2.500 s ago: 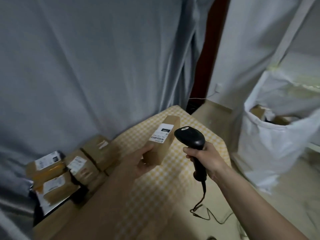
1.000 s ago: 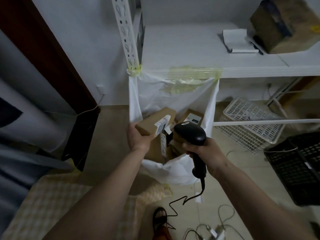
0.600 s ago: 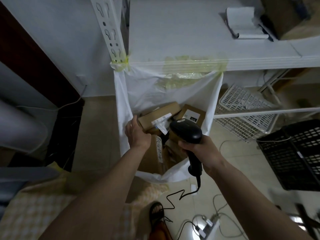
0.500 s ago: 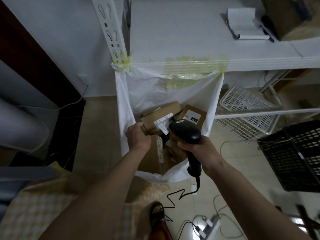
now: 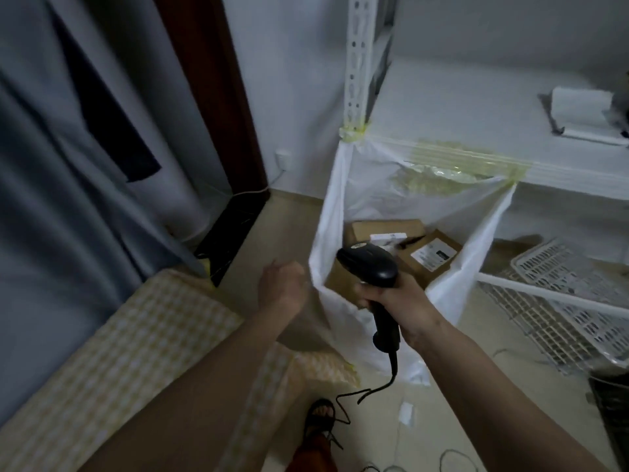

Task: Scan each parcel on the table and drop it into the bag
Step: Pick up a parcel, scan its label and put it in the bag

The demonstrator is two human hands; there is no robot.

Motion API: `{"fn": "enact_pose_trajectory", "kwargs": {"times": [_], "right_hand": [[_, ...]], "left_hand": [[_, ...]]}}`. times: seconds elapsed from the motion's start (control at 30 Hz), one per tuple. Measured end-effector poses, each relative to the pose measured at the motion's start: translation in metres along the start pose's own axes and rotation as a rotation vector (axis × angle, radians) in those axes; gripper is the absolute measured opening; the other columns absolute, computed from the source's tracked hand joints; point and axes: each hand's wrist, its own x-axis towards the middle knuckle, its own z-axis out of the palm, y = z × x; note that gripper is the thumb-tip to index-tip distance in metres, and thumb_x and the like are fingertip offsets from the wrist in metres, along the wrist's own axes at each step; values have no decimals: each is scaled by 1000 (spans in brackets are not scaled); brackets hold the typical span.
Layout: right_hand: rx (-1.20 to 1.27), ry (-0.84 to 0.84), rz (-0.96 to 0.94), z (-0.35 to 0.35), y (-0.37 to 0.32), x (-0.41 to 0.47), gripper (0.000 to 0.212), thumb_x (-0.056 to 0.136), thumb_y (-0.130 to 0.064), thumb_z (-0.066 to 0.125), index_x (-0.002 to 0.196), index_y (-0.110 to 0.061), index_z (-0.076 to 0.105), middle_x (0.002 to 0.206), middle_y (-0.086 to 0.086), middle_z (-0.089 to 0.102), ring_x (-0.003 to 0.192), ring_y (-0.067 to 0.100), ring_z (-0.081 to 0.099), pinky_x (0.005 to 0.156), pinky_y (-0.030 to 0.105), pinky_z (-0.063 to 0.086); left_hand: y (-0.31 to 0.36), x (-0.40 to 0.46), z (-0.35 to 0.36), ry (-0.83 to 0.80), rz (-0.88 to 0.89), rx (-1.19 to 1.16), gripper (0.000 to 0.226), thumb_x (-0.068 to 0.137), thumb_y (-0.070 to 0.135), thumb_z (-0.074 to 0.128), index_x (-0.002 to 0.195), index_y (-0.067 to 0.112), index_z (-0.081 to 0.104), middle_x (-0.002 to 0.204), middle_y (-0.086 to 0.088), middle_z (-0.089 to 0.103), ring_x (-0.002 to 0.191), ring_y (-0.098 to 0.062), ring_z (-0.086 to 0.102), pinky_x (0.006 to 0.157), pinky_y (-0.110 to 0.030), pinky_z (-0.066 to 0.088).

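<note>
A white bag (image 5: 343,185) hangs taped to a white shelf and holds several brown parcels (image 5: 388,229) with white labels. My right hand (image 5: 398,298) grips a black barcode scanner (image 5: 369,267) by its handle in front of the bag's mouth. My left hand (image 5: 280,284) hangs just left of the bag's edge, fingers loosely curled, holding nothing. The table with the yellow checked cloth (image 5: 143,335) lies at the lower left; no parcels on it are in view.
The white shelf (image 5: 476,110) carries a paper pad (image 5: 582,114). White wire baskets (image 5: 558,298) lie on the floor at the right. Grey curtains (image 5: 68,165) hang on the left. The scanner's cable (image 5: 371,393) trails down past my sandalled foot (image 5: 320,417).
My left hand let go of the parcel inside the bag and drew back out to the left, now empty. My view has swung left toward the table. My right hand still holds the scanner.
</note>
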Motion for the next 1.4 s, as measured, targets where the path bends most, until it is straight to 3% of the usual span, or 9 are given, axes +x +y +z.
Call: {"fn": "enact_pose_trajectory", "kwargs": {"times": [0.17,0.3,0.43,0.73,1.07,1.4], "right_hand": [[-118,-187,-12,47,24,-51,15,79,-7,74,92,-6,67,71,11,63,69,22,61,73,36,48],[-184,-360,-37,95,39,-90,12,78,-7,75,84,-8,65,70,9,62,65,21,59,69,35,46],[-274,-567,-55,151,54,-130,19,79,-9,75,95,-6,66,70,8,62,71,23,60,70,36,46],[-443,-901,-103,265,104,-231,25,78,-13,77,99,-2,68,77,11,66,77,25,63,75,38,46],[-594,-1123,-98,395,182,-369,25,75,-12,79,97,-4,69,79,11,69,76,25,63,74,38,46],[-646,-1126,-37,495,258,-471,25,77,-8,77,98,-1,67,84,13,67,80,27,64,77,38,47]], "left_hand": [[-72,-105,-24,-20,-128,85,31,101,31,42,127,20,56,136,-1,48,126,-23,45,104,-33,37],[-123,-192,-38,-6,-289,109,32,96,40,50,124,28,58,131,-2,50,120,-23,48,99,-32,39],[-170,-281,-53,28,-492,78,33,93,39,55,124,28,61,130,-4,53,121,-25,49,99,-31,41],[-259,-461,-57,102,-879,-35,36,94,42,55,125,25,61,132,-4,52,123,-24,50,98,-33,44],[-361,-660,-50,147,-1174,-156,39,94,43,55,128,24,58,134,-4,53,123,-22,51,97,-33,47],[-461,-772,-40,112,-1220,-232,36,93,37,54,125,21,59,127,-7,52,121,-26,49,96,-35,47]]}}
